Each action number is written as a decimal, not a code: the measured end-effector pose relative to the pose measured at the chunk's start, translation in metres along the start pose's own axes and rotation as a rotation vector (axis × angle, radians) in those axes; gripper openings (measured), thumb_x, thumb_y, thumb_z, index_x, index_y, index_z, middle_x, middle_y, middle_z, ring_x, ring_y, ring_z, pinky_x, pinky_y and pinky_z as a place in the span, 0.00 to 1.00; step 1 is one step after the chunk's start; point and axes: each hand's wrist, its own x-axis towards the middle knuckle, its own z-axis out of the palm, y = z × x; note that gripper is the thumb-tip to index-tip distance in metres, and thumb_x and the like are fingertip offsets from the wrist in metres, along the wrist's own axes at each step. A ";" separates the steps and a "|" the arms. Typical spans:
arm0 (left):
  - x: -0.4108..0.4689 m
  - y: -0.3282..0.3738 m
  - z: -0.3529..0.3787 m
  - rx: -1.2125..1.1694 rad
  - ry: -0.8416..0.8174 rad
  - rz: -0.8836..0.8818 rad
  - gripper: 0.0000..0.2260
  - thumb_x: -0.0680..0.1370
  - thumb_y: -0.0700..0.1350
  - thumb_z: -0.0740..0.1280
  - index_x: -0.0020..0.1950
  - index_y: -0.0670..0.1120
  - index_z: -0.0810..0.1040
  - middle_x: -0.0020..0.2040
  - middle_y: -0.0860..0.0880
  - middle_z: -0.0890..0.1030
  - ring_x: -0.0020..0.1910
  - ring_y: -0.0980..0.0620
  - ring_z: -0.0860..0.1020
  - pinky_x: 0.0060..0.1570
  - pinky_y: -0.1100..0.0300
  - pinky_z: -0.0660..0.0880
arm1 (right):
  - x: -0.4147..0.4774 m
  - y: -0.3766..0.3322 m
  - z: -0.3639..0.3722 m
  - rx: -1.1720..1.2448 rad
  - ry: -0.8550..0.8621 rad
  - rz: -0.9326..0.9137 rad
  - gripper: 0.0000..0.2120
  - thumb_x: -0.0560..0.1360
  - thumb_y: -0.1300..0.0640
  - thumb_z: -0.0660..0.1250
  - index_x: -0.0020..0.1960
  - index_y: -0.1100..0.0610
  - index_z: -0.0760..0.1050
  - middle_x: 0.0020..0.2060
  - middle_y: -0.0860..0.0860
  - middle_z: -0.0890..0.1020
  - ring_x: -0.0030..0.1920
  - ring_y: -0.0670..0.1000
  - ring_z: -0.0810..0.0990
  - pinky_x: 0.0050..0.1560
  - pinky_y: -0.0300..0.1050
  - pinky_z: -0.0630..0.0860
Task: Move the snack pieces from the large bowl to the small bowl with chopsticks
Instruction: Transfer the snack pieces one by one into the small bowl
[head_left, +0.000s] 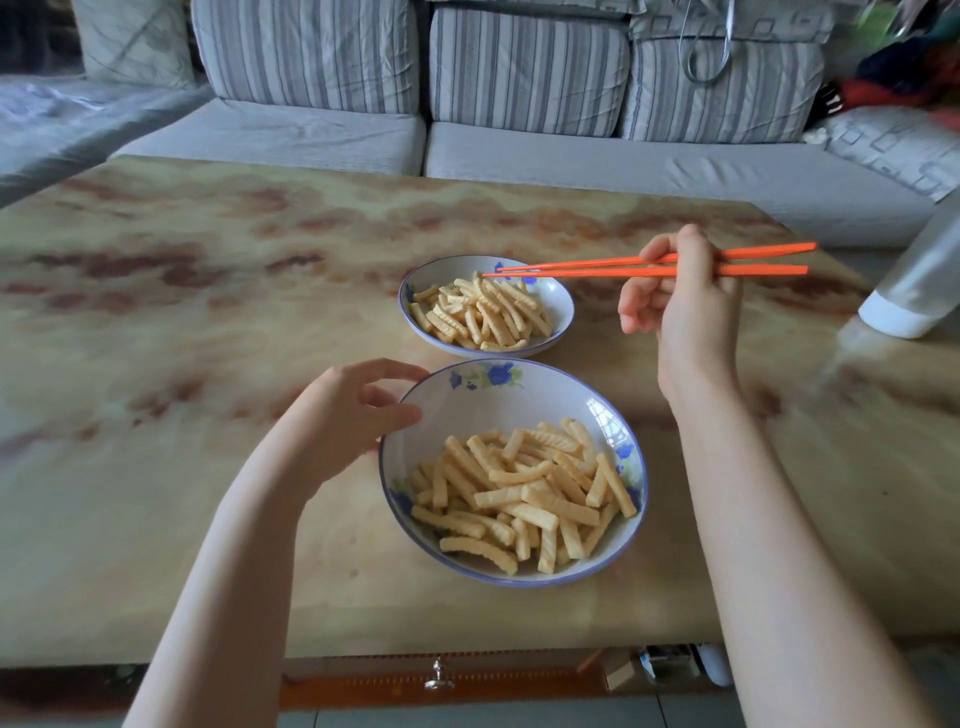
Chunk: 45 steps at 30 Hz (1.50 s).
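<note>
- Head view: the snacks (524, 493) lie heaped in the large bowl (431, 415) nearest me, pointing every way. The small bowl (563, 304) sits just beyond it, part filled.
- My right hand (685, 296) grips the chopsticks (587, 267). They point left, tips nearly together and empty over the small bowl, so the next reach is toward me.
- My left hand (353, 415) curls round the large bowl's left rim, steadying it.

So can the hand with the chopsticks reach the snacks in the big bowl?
Probably yes. The right hand holds the chopsticks just beyond the big bowl, whose top is open; the left hand only holds its rim.
</note>
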 end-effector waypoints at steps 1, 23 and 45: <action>0.000 0.000 0.000 -0.006 -0.002 -0.003 0.14 0.74 0.39 0.70 0.49 0.59 0.80 0.40 0.47 0.84 0.37 0.50 0.80 0.39 0.58 0.77 | 0.000 -0.002 -0.003 0.002 -0.008 0.009 0.18 0.82 0.56 0.52 0.36 0.57 0.70 0.18 0.52 0.73 0.19 0.52 0.68 0.25 0.45 0.60; -0.003 0.002 0.000 -0.020 0.002 0.001 0.14 0.74 0.38 0.69 0.49 0.59 0.80 0.41 0.44 0.84 0.35 0.51 0.78 0.36 0.61 0.73 | -0.028 -0.044 -0.041 -0.146 -0.518 0.217 0.19 0.82 0.52 0.51 0.35 0.57 0.69 0.15 0.52 0.66 0.16 0.49 0.60 0.19 0.34 0.57; -0.003 0.002 0.000 -0.027 -0.002 -0.011 0.14 0.75 0.39 0.69 0.49 0.59 0.80 0.42 0.44 0.84 0.38 0.49 0.80 0.43 0.55 0.78 | -0.027 -0.032 -0.023 0.056 -0.275 0.243 0.19 0.83 0.55 0.51 0.34 0.57 0.67 0.18 0.51 0.68 0.17 0.49 0.63 0.21 0.36 0.59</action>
